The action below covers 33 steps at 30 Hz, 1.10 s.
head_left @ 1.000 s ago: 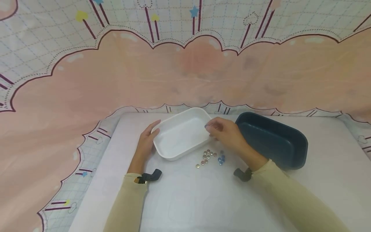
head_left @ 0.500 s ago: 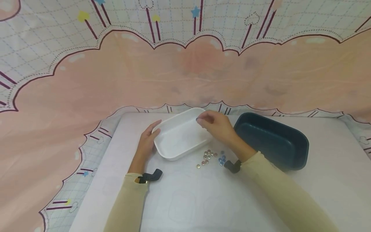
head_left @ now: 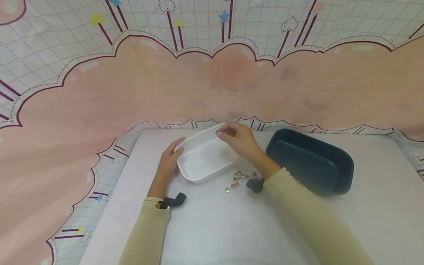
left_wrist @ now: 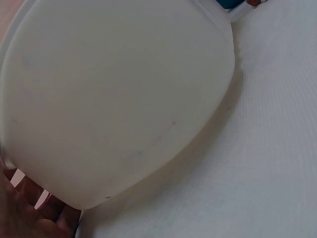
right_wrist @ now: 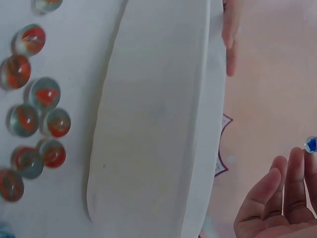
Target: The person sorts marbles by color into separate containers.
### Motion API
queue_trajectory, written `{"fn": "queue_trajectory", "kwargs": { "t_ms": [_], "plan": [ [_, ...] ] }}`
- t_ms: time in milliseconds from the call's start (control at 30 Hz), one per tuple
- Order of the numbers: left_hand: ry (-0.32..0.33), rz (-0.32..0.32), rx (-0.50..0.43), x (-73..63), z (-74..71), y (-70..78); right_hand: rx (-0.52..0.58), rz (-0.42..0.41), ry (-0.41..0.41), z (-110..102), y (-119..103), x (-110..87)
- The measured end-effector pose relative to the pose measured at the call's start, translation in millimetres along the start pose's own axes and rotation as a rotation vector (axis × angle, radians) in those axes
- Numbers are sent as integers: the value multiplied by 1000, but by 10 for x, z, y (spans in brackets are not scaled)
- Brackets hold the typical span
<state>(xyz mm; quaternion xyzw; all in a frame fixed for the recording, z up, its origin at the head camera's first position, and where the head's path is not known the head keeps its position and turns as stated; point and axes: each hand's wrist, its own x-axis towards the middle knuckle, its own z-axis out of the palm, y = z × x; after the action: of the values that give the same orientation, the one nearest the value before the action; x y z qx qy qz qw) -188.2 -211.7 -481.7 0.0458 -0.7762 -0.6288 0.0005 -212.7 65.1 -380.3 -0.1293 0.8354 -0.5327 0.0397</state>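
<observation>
My left hand (head_left: 167,162) grips the left end of a white rectangular dish (head_left: 195,180), thumb over the rim and fingers along the outside. In the left wrist view the outer wall of the dish (left_wrist: 119,99) fills most of the picture. Above the far right part of the dish, my right hand (head_left: 240,140) pinches a blue-and-clear glass marble (right_wrist: 310,145) between its fingertips. On the white table in front of the dish lie several red-and-clear glass marbles (right_wrist: 44,93). Several blue marbles (head_left: 254,174) are beside them, partly hidden by the right wrist's camera.
A dark blue rectangular dish (head_left: 308,158) stands to the right, behind the right forearm. A pink, cloud-patterned cloth (head_left: 198,84) hangs behind the white table (head_left: 212,228). Black wrist cameras stick out from both sleeves.
My right hand has moved left and farther back with the blue marble, from the white dish's right rim to over its far part. The left hand keeps its hold on the dish.
</observation>
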Motion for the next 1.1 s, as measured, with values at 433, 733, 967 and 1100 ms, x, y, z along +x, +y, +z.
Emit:
{"fn": "queue_trajectory", "kwargs": {
  "t_ms": [433,733,967,1100],
  "plan": [
    [7,15,-5,27,6,-28,17,27,16,138,11,50],
    [3,2,-26,30,0,-31,-4,60,13,160,33,49],
    [-5,-3,-26,35,-8,-30,3,62,6,168,31,43],
    [-7,-3,-21,38,-9,-29,8,62,5,166,18,37]
  ]
}}
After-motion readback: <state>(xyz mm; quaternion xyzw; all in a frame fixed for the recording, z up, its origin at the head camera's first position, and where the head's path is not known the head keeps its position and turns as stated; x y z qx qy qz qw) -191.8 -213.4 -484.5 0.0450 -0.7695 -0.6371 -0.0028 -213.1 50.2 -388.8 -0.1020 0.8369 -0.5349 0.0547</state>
